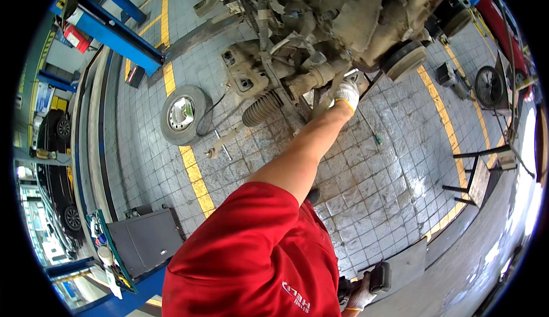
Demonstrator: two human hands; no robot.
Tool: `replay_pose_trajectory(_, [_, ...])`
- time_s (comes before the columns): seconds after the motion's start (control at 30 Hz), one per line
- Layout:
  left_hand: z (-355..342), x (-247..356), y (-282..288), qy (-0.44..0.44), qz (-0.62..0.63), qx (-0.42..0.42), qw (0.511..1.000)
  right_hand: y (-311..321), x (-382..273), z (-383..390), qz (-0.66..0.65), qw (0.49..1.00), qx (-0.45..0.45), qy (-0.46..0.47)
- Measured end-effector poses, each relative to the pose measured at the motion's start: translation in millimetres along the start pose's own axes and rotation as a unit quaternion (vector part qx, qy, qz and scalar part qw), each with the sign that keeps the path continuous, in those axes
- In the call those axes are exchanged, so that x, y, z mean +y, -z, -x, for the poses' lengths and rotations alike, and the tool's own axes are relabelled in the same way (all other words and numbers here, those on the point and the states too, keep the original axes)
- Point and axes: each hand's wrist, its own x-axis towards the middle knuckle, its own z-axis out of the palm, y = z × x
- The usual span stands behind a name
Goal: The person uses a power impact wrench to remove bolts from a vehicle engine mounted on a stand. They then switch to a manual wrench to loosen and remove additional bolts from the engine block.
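The gloved left hand reaches up to the underside of the dirty engine, which hangs ahead of and above it. Its fingertips are hidden among the metal parts, so I cannot tell whether they pinch something or lie spread. The gloved right hand, low and close to the body, is wrapped around a dark power tool.

Working well here seems to call for feeling for a firm hold before putting weight on anything, with the bare forearm off the grimy metal. The power tool is best left low until the left hand's fingers are out of its way.

The tightest edges look to be the dark bar just right of the left hand and the round disc beyond it. To that hand's left, the ribbed rubber sleeve and the wheel on the floor narrow a sideways swing. The tiled floor between the two hands offers the easiest way to draw back.
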Motion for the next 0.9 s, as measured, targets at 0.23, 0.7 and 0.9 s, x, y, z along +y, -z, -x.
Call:
replay_pose_trajectory(0.23, [2,3,20,-0.034,-0.018,-0.052,0.998,-18,-27,6,-0.005,0.999,-0.038,0.006])
replay_pose_trajectory(0.7, [-7,-25,45,-0.076,0.063,-0.021,0.995,-39,-43,2,0.016,0.994,-0.107,-0.006])
replay_pose_trajectory(0.9, [51,-30,130,-0.191,-0.053,-0.081,0.977,-32,-28,-14,0.033,0.994,-0.106,-0.010])
